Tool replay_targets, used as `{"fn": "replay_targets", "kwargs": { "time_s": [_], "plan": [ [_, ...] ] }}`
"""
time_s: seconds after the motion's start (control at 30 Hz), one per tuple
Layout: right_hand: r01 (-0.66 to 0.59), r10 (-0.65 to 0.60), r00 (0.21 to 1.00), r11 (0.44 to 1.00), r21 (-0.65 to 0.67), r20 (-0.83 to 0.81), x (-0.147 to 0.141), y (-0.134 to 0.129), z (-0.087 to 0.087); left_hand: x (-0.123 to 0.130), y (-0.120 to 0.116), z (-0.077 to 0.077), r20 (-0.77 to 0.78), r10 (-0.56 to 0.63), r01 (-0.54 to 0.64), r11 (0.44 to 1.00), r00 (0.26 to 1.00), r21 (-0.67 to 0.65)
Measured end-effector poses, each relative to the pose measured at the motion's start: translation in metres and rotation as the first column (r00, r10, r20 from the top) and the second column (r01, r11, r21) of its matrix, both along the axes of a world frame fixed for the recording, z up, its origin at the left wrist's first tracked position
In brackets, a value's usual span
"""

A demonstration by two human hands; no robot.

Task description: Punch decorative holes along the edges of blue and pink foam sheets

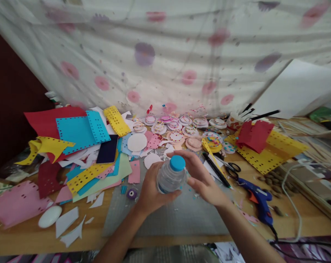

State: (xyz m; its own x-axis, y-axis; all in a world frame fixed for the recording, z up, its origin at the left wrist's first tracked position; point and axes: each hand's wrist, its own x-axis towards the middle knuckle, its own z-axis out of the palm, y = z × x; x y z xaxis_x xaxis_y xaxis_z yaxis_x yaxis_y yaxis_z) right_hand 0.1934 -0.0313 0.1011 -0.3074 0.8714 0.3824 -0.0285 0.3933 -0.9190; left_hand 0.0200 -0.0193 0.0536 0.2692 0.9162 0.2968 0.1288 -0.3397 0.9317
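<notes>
A clear plastic bottle point(169, 179) with a blue cap point(177, 163) is held upright over the grey cutting mat point(165, 223). My left hand point(151, 190) wraps round its body from the left, the thumb across the near side. On the other side, my right hand point(202, 179) has its fingers loosely curved and apart, close beside the bottle; whether a fingertip touches it I cannot tell. Beyond the hands lie white paper circles point(137, 142) and several small decorated paper hats point(176, 136). A small purple roll point(131, 194) sits left of my left hand.
Punched coloured paper point(74, 131), a dark phone-like slab point(107, 149) and a white oval object point(49, 216) lie on the left. To the right are scissors point(233, 168), a black marker point(216, 171), a blue glue gun point(257, 199) with its cord, and yellow card point(277, 146). A flowered curtain point(165, 54) hangs behind.
</notes>
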Motion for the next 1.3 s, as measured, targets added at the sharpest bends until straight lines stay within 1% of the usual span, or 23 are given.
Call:
{"fn": "replay_targets", "kwargs": {
  "time_s": [0.07,0.1,0.13,0.23,0.37,0.5,0.57,0.6,0.67,0.8,0.9,0.97,1.07,1.2,1.3],
  "plan": [
    [-0.01,0.01,1.0,1.0,-0.01,-0.012,0.002,-0.001,0.005,-0.004,0.0,0.001,-0.038,-0.021,0.024,0.995,0.999,0.097],
    [-0.019,0.019,1.0,1.0,-0.008,-0.007,0.002,-0.002,0.008,-0.006,0.0,0.002,-0.048,-0.027,0.033,0.992,0.999,0.123],
    [-0.026,0.026,1.0,1.0,-0.003,0.001,0.002,-0.003,0.011,-0.008,0.0,0.004,-0.044,-0.032,0.037,0.992,0.999,0.12],
    [-0.039,0.039,0.999,0.999,0.0,0.024,0.0,-0.005,0.021,-0.011,0.0,0.012,-0.023,-0.054,0.055,0.997,0.998,0.056],
    [-0.049,0.049,0.999,0.999,0.017,0.022,-0.004,-0.004,0.04,-0.013,0.004,0.031,0.061,-0.145,0.142,0.989,0.988,0.05],
    [-0.014,0.013,1.0,0.996,0.093,0.011,-0.006,-0.001,0.061,-0.016,0.011,0.055,0.135,-0.234,0.224,0.971,0.963,0.089],
    [0.002,-0.003,1.0,0.994,0.111,0.011,-0.004,-0.002,0.067,-0.018,0.012,0.063,0.142,-0.25,0.234,0.965,0.958,0.118],
    [0.007,-0.008,1.0,0.994,0.112,0.008,-0.003,-0.004,0.067,-0.019,0.012,0.064,0.134,-0.25,0.233,0.964,0.959,0.13],
    [0.015,-0.017,1.0,0.996,0.09,0.012,0.001,-0.008,0.061,-0.021,0.011,0.062,0.077,-0.24,0.228,0.964,0.968,0.137],
    [0.002,-0.003,1.0,1.0,0.013,0.026,0.012,-0.014,0.037,-0.024,0.009,0.046,-0.101,-0.203,0.211,0.975,0.974,0.072],
    [-0.007,0.008,0.999,0.999,-0.042,0.039,0.017,-0.016,0.024,-0.021,0.009,0.034,-0.095,-0.241,0.244,0.97,0.966,0.016],
    [-0.009,0.012,0.998,0.999,-0.05,0.059,0.017,-0.017,0.024,-0.016,0.009,0.029,-0.07,-0.264,0.265,0.964,0.962,0.009],
    [0.005,-0.003,0.992,1.0,-0.015,0.127,0.015,-0.015,0.03,-0.01,0.01,0.025,-0.064,-0.244,0.246,0.969,0.968,0.016],
    [0.124,-0.132,0.953,0.991,0.049,0.273,0.013,-0.006,0.038,-0.003,0.01,0.018,-0.024,-0.2,0.2,0.98,0.979,-0.012],
    [0.218,-0.228,0.915,0.974,0.067,0.333,0.014,0.006,0.039,-0.002,0.01,0.012,0.053,-0.208,0.21,0.977,0.977,-0.025]
  ]
}}
